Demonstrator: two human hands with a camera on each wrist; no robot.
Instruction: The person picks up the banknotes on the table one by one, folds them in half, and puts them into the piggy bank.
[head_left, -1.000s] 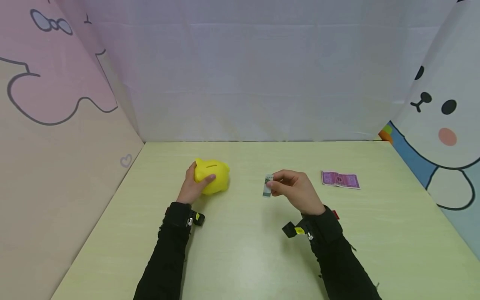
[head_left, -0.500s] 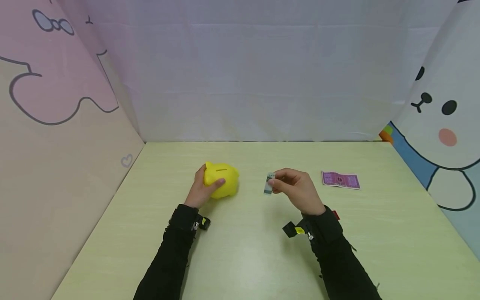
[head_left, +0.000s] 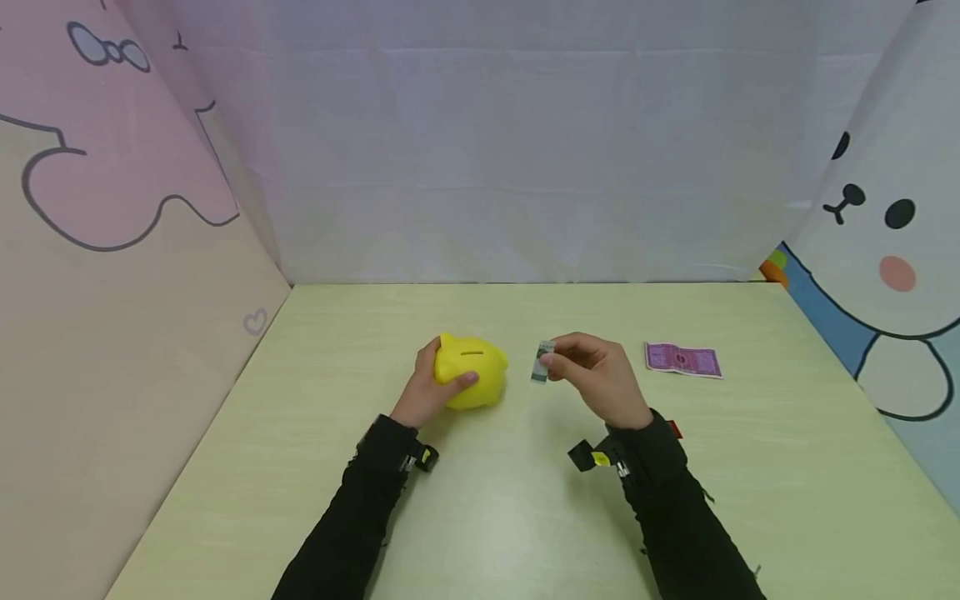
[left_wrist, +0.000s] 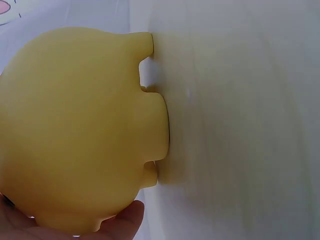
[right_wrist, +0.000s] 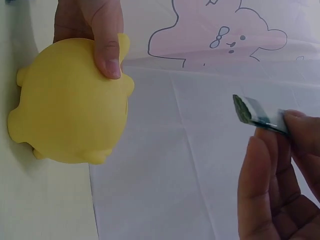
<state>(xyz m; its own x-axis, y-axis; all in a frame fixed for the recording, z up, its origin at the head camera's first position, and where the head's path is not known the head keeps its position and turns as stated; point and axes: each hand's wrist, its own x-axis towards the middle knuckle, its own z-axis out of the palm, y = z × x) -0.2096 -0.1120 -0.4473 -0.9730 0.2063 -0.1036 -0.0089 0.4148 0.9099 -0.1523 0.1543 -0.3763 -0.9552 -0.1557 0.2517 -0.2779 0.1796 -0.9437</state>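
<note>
A yellow piggy bank (head_left: 480,379) with a dark slot on top is gripped by my left hand (head_left: 429,390), thumb along its near side. Its short feet sit close over the table in the left wrist view, where the piggy bank (left_wrist: 80,120) hides much of the scene. To its right, my right hand (head_left: 596,375) pinches a small folded green-and-white banknote (head_left: 542,362) between thumb and fingers, held above the table. The folded banknote (right_wrist: 255,112) shows its layered end in the right wrist view, a short gap away from the piggy bank (right_wrist: 72,102).
A purple banknote (head_left: 682,360) with a crease lies flat on the pale wooden table (head_left: 480,517), right of my right hand. Behind the table hangs a white cloth (head_left: 480,150), with cartoon-printed cloth (head_left: 892,250) at the sides.
My left hand has carried the piggy bank to the right and slightly nearer, closing in on the folded banknote. My right hand has shifted slightly up and right. The purple banknote stays put.
</note>
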